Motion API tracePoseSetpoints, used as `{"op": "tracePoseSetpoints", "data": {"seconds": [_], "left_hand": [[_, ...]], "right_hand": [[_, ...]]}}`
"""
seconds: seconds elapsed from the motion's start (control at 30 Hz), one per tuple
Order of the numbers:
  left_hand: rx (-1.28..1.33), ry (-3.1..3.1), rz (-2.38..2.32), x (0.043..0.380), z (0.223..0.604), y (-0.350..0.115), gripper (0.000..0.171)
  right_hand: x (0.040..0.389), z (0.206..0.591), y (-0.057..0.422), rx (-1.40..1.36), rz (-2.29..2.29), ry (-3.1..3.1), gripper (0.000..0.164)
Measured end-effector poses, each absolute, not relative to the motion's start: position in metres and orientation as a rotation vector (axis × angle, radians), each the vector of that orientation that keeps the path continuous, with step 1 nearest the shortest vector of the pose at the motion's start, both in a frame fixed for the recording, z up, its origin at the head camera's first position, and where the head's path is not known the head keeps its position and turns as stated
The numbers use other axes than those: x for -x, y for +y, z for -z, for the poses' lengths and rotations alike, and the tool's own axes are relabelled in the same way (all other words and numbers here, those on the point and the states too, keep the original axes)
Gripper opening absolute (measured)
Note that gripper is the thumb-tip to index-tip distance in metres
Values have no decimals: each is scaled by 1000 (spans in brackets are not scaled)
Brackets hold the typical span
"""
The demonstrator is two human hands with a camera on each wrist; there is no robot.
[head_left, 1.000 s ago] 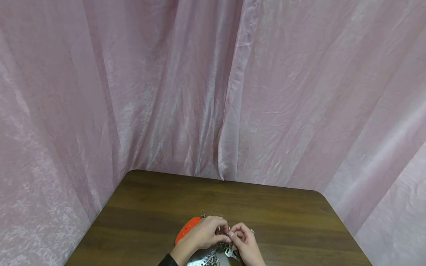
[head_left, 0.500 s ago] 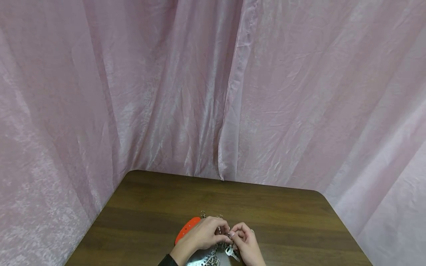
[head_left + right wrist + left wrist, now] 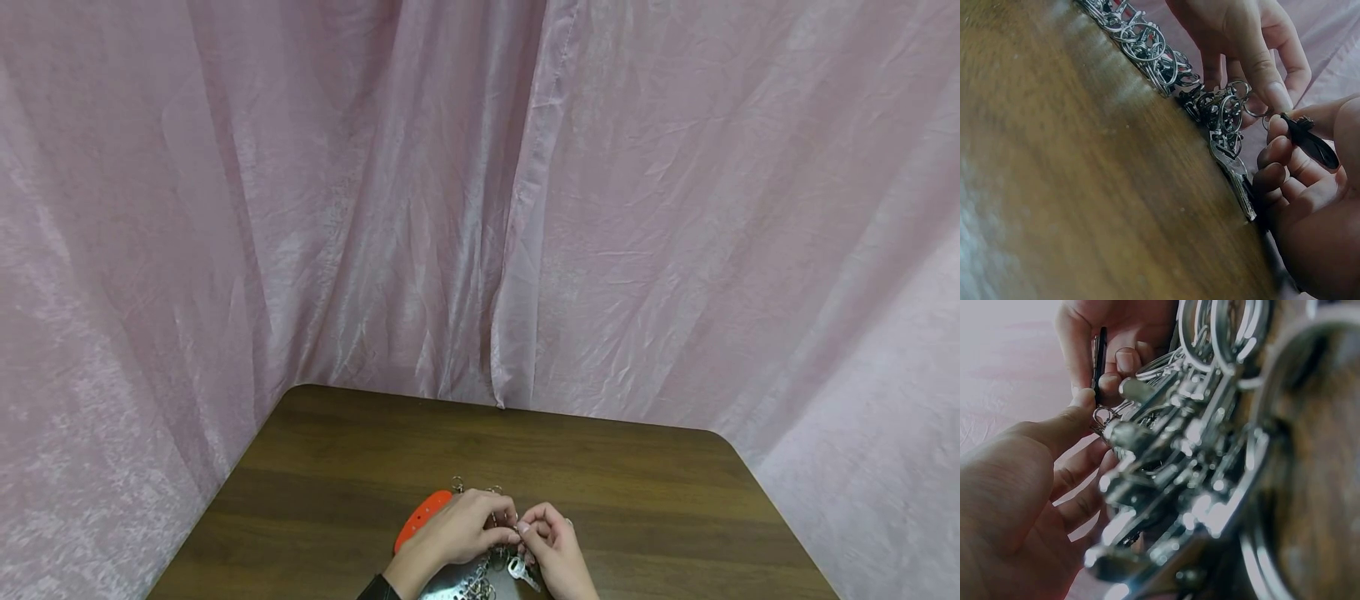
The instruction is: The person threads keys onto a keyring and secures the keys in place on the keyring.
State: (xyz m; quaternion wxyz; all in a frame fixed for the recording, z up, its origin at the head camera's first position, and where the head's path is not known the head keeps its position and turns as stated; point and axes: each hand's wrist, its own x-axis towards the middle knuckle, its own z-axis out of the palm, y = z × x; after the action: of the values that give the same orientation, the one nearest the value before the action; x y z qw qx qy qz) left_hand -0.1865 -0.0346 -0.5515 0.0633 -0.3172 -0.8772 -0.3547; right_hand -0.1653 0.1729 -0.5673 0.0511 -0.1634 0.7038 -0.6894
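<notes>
Fob (image 3: 1313,150), black, slim: held at the table's near side in the right hand (image 3: 558,554), its end pinched between thumb and bent fingers, apparently so that it is kept steady against the other hand's pull.
Ring (image 3: 1255,116), thin, metal: pinched by thumb and fingers of the left hand (image 3: 468,529), just beside the fob; brought close, it seems, so that both are within fingertip reach. Whether fob and ring are linked cannot be told.
Key (image 3: 1233,167), silver: left ungrasped below the fingers, at the bunch's end, likely because it is attached there.
Bunch (image 3: 1141,44), of rings and clasps: spread beneath and beyond the left hand, its mass probably borne by the table.
Panel (image 3: 423,517), orange, dotted: set beside the left hand, partly covered by it.
Grey surface (image 3: 453,575): mostly hidden under the hands.
Table (image 3: 637,492), brown, wood-grained: used as support.
Curtain (image 3: 675,208), pink: hung behind, presumably as a backdrop
</notes>
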Motion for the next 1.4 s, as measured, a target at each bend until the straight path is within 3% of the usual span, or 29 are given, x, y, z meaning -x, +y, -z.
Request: {"op": "tracePoseSetpoints", "data": {"seconds": [1.4], "left_hand": [[921,-2657,1098,189,556,-33,15]], "right_hand": [[167,571,174,502,2083,2102,22]]}}
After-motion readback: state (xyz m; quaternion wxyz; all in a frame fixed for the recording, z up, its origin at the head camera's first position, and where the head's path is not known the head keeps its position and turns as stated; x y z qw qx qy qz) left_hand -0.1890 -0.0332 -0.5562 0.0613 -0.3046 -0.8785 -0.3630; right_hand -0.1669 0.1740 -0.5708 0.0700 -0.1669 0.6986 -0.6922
